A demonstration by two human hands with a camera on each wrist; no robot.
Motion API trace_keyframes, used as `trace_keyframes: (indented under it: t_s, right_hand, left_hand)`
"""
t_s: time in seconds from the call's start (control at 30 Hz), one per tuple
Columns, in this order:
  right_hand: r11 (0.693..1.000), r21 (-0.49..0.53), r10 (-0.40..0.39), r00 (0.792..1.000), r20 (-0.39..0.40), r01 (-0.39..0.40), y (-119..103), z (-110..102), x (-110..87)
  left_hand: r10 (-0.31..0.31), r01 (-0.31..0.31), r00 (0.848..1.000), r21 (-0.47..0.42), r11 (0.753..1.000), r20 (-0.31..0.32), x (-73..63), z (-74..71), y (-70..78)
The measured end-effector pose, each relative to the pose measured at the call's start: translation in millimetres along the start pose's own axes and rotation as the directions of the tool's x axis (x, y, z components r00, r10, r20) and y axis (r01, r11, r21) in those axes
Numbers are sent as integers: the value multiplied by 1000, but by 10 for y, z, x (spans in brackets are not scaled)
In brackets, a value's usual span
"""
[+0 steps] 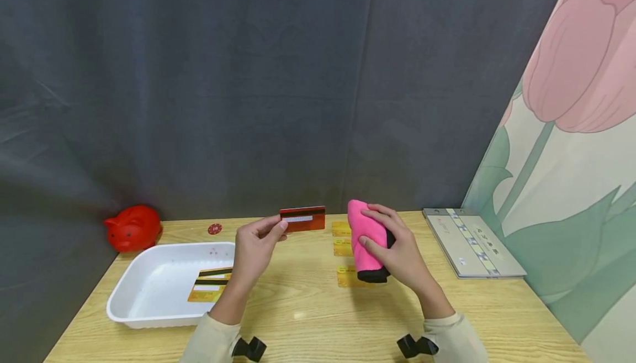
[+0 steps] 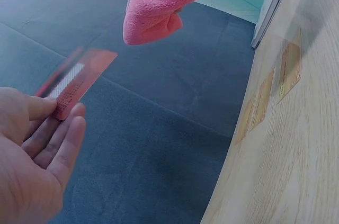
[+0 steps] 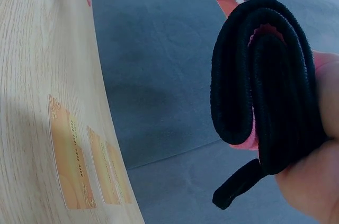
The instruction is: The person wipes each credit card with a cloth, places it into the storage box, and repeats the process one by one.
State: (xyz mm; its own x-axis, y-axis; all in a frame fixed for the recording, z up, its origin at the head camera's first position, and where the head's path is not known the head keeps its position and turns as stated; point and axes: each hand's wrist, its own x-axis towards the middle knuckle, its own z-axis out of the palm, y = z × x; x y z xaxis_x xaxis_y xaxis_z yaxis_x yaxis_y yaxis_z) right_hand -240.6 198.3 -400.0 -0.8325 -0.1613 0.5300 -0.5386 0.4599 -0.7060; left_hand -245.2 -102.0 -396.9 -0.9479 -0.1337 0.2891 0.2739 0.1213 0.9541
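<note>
My left hand [image 1: 258,244] pinches a red bank card [image 1: 304,219] by its left end, between thumb and fingers. The card's back, with a dark stripe and a white strip, faces me in the head view. To the right, my right hand [image 1: 392,241] grips a folded pink cloth [image 1: 366,236] with black edging. A black loop [image 3: 235,184] hangs from the cloth in the right wrist view. Cloth and card are held above the table, apart from each other. Behind and below the cloth, several gold cards [image 1: 345,277] lie on the table, partly hidden by it.
A white tray [image 1: 164,319] at the left holds gold cards [image 1: 206,294] with dark stripes showing. Behind it sit a red piggy bank [image 1: 134,229] and a small red chip [image 1: 215,229]. A grey album [image 1: 472,244] lies at the right. A dark curtain [image 1: 248,92] closes off the back.
</note>
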Motion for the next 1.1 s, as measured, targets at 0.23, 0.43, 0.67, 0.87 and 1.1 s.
trace_keyframes:
  t_s: [0.23,0.43,0.67,0.87,1.1]
  right_hand:
    - [1000,-2,-4,1000,1,4,12,4,-1]
    - [1000,1,4,1000,5,-4,14,4,1]
    - [1000,8,-11,1000,7,11,5,15,2]
    - [1000,26,-13,1000,16,12,-6,39,-7]
    - [998,43,-44,999,33,42,-23,123,-18]
  left_hand:
    - [39,-37,999,-67,997,20,13,9,-1]
    - [85,-81,994,-69,994,62,-1,20,-4]
    - [53,-55,992,12,998,110,-5,43,-53]
    - [39,-46,990,48,998,134,-7,75,-109]
    - [41,-50,988,55,997,151,-10,138,-159]
